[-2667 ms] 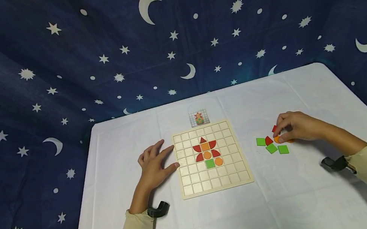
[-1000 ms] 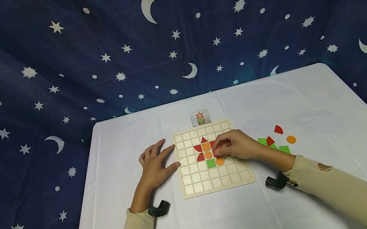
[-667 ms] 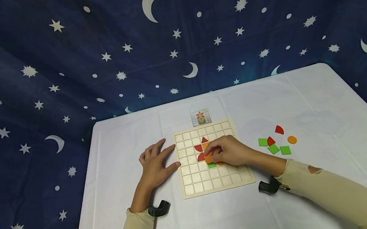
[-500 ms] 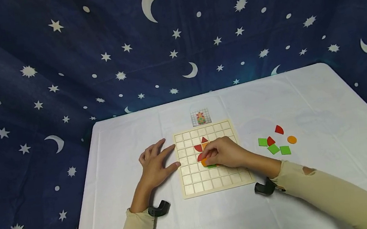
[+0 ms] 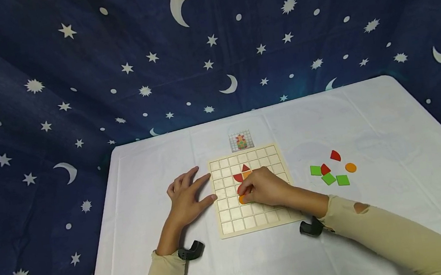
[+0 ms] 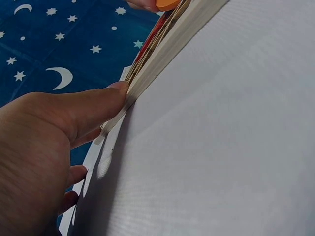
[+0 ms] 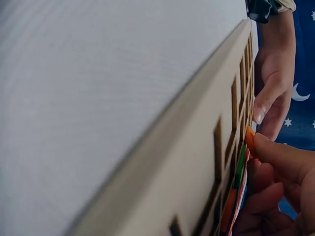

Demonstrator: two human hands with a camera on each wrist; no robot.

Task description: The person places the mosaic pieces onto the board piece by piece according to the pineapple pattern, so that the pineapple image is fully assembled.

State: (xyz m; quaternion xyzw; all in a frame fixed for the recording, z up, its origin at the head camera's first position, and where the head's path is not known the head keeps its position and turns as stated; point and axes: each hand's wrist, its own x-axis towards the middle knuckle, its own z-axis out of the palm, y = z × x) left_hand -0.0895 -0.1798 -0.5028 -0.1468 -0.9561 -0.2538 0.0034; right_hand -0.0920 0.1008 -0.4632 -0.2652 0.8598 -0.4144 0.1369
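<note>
My right hand [image 5: 267, 187] pinches an orange round tile [image 5: 242, 199] between thumb and fingers, low over the wooden grid board [image 5: 231, 227]. The same orange tile [image 7: 250, 141] shows at the fingertips in the right wrist view. On the board lie a red triangle [image 5: 245, 167], an orange square [image 5: 247, 175] and a red quarter-circle [image 5: 238, 178]; the hand hides several other tiles. My left hand [image 5: 187, 200] has its fingers spread, thumb and index touching the board's left edge. In the left wrist view, the left thumb [image 6: 98, 105] presses against the board's side.
A small pattern card [image 5: 241, 141] lies behind the board. Right of the board are loose tiles: several green squares [image 5: 343, 180], two red quarter-circles [image 5: 335, 155] and an orange circle [image 5: 350, 167]. A dark curtain [image 5: 113, 54] with moons and stars hangs behind the white-covered table [image 5: 275, 263].
My right hand picked up an orange round tile from the loose tiles, carried it left over the board, and lately slid further left and slightly nearer. The left hand stayed put.
</note>
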